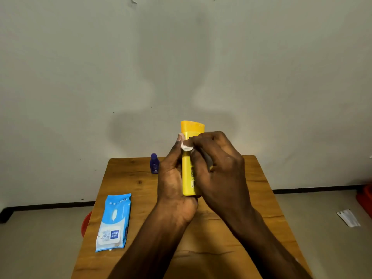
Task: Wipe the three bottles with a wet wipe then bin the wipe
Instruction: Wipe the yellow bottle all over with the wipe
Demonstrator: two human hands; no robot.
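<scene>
The yellow bottle (pixel 188 174) is held upright above the wooden table (pixel 128 184), with its wider yellow end uppermost. The left hand (pixel 173 178) grips the bottle from the left side, its fingers curled behind the body and its heel under the lower end. The right hand (pixel 217 168) pinches a bunched white wipe (pixel 186 147) and presses it against the upper part of the bottle. The contents of the bottle cannot be seen.

A small dark blue bottle (pixel 154 164) stands upright near the far edge of the table, just left of the left hand. A blue pack of wipes (pixel 113 222) lies flat at the left edge, its flap closed. A red container (pixel 86 223) shows partly below the left edge of the table; its contents are hidden.
</scene>
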